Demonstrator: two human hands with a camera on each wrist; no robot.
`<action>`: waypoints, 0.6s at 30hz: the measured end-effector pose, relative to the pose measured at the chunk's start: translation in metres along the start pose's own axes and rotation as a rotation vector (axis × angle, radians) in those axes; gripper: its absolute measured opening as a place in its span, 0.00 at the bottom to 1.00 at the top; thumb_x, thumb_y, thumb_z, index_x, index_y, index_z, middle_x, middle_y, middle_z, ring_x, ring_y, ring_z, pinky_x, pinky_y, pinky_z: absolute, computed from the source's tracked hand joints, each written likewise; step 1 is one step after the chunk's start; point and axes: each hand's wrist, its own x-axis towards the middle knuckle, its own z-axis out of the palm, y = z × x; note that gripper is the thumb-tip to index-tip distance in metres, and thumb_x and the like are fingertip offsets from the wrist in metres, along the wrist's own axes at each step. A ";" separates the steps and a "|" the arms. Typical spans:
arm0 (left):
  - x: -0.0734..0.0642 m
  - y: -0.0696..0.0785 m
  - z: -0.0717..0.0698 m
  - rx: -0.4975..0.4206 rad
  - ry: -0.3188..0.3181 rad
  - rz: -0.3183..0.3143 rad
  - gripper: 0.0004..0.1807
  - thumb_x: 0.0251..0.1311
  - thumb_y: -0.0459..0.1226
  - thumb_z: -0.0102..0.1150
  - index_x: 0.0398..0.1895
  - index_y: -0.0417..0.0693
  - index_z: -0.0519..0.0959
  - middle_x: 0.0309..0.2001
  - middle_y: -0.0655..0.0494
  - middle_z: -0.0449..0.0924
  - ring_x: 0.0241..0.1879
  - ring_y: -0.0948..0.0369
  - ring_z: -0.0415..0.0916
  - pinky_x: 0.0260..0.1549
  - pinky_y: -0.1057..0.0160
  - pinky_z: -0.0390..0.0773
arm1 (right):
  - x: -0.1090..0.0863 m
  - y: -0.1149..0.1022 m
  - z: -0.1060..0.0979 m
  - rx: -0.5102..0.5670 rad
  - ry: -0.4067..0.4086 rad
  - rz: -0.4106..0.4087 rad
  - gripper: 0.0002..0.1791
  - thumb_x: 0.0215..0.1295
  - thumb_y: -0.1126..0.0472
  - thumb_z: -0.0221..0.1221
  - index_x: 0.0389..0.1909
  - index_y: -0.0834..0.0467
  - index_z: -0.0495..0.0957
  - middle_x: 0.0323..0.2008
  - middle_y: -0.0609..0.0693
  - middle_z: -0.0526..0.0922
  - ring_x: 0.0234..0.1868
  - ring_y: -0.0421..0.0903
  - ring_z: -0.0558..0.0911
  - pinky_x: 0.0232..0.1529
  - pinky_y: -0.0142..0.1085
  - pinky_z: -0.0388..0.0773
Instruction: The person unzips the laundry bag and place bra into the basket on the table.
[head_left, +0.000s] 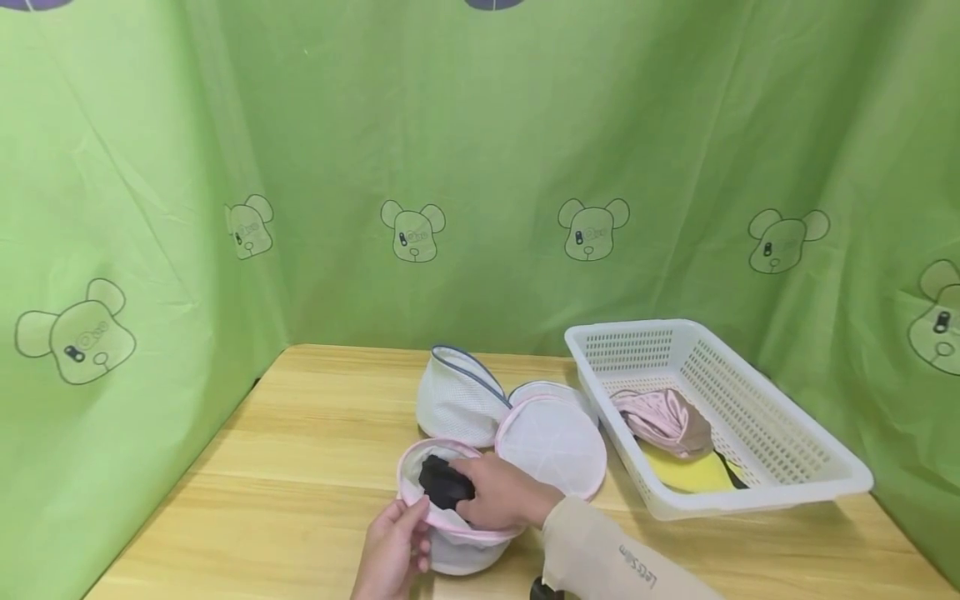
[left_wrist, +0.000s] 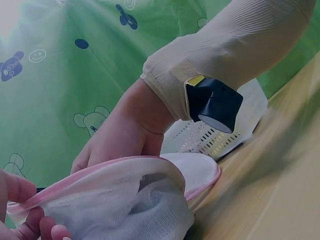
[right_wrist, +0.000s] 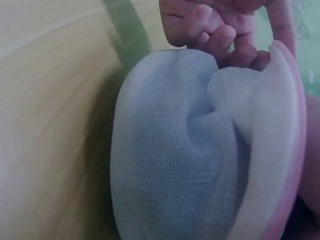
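A white mesh laundry bag [head_left: 465,558] with pink trim stands with its mouth open near the table's front. At the near left of its rim, my left hand [head_left: 392,546] pinches the pink edge between thumb and fingers. My right hand [head_left: 504,487] reaches into the mouth from the right and grips a bunched black cloth item [head_left: 442,482]. The bag wall hides its fingertips in the left wrist view, where a dark shape shows through the mesh [left_wrist: 162,200]. Folded back behind the bag lies its round pink-edged lid [head_left: 551,446].
Just behind stands another white mesh bag [head_left: 459,408] with blue trim, its mouth open. On the right a white plastic basket [head_left: 757,392] holds a pink garment [head_left: 663,421] and a yellow piece [head_left: 686,471]. A green curtain [head_left: 487,275] closes off the wooden table's [head_left: 300,467] back and sides.
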 end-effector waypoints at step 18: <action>0.000 -0.003 0.002 0.003 -0.022 0.015 0.07 0.61 0.32 0.53 0.41 0.39 0.74 0.24 0.59 0.70 0.22 0.67 0.65 0.16 0.74 0.65 | -0.005 -0.005 0.003 -0.178 0.029 -0.140 0.32 0.52 0.64 0.67 0.58 0.58 0.66 0.39 0.51 0.81 0.41 0.41 0.80 0.44 0.36 0.78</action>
